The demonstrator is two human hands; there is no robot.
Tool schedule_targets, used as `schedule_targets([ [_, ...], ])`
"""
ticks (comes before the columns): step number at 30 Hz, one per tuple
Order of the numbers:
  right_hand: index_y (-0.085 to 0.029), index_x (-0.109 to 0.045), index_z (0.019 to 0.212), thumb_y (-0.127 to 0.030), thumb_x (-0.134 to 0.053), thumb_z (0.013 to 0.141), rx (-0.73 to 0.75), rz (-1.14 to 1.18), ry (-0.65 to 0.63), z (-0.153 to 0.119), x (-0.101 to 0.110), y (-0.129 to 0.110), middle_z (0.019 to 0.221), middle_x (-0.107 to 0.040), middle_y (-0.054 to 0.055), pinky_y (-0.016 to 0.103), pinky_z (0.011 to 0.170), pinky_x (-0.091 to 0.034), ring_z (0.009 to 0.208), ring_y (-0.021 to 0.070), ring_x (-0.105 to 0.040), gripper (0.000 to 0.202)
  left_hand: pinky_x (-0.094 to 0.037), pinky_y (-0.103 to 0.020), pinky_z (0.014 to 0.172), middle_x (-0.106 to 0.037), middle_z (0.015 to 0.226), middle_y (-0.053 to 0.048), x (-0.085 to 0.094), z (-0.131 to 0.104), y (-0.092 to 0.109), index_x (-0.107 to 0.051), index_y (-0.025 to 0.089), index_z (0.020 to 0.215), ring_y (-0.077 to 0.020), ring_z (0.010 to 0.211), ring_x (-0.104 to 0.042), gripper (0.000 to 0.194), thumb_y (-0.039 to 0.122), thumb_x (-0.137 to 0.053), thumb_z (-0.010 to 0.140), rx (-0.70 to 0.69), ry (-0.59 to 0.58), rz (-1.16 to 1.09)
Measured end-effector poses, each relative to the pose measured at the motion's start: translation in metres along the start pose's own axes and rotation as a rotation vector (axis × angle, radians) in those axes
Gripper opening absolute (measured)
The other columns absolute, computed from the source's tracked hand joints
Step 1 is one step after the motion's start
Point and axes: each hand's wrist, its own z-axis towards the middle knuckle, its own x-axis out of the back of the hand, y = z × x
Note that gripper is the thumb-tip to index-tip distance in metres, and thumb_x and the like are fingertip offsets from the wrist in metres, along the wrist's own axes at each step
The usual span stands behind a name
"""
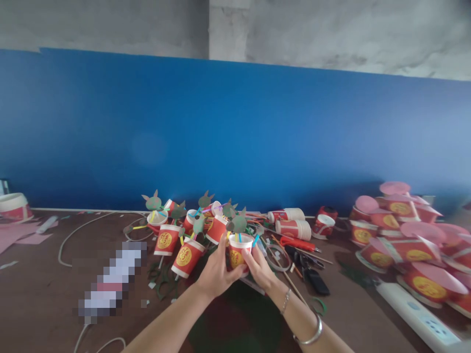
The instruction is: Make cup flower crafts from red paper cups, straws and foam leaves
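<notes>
Left hand [217, 272], right hand [260, 267] clasping cup [240, 251], crowded table [44, 294]

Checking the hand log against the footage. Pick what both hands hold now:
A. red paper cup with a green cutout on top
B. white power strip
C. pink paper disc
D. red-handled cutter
A: the left hand and right hand clasp the red paper cup from either side, its green cutout sticking up above the rim.

Roughly seven decorated red cups [183, 256], two hands [239, 269].
</notes>
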Motion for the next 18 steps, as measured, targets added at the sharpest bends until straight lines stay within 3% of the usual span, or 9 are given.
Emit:
schedule_targets([
  [4,-0.024,-0.048,0.125,-0.052,-0.040,0.087,0.029,-0.030,-0.004,-0.003,0.000,-0.008,0.120,-0.056,0.009,0.040,0.102,-0.033,0.118,0.0254,-0.046,0.048,-0.045,-0.042,0.093,-0.056,0.123,-0.014,0.004,0.003,0.010,-0.016,0.018,0.137,-0.0260,0.111,-0.055,0.076,0.034,-0.060,0.077,0.079,0.024,-0.203],
  [9,-0.024,-0.044,0.129,-0.054,-0.035,0.087,0.048,-0.102,-0.002,-0.004,0.000,-0.015,0.108,-0.061,0.008,0.036,0.081,-0.047,0.095,0.0243,-0.057,0.052,-0.043,-0.041,0.096,-0.050,0.128,-0.014,0.023,0.013,0.019,-0.014,0.018,0.138,-0.0255,0.117,-0.050,0.075,0.024,-0.057,0.076,0.105,0.271,-0.302],
  [14,-0.019,-0.059,0.107,-0.043,-0.043,0.087,0.059,-0.245,-0.070,0.009,-0.028,-0.020,0.095,-0.063,0.007,0.028,0.064,-0.047,0.074,0.0178,-0.057,0.035,-0.048,-0.038,0.088,-0.052,0.122,-0.015,0.069,0.034,0.027,-0.014,0.018,0.139,-0.0236,0.108,-0.056,0.070,0.025,-0.053,0.081,0.133,0.549,-0.356],
  [18,-0.018,-0.060,0.104,-0.035,-0.048,0.083,0.052,-0.300,-0.163,0.027,-0.069,-0.023,0.103,-0.061,0.009,0.026,0.056,-0.044,0.060,0.0126,-0.055,0.029,-0.051,-0.035,0.082,-0.057,0.113,-0.012,0.109,0.044,0.016,-0.022,0.018,0.135,-0.0216,0.098,-0.060,0.062,0.030,-0.052,0.082,0.189,0.621,-0.367],
])
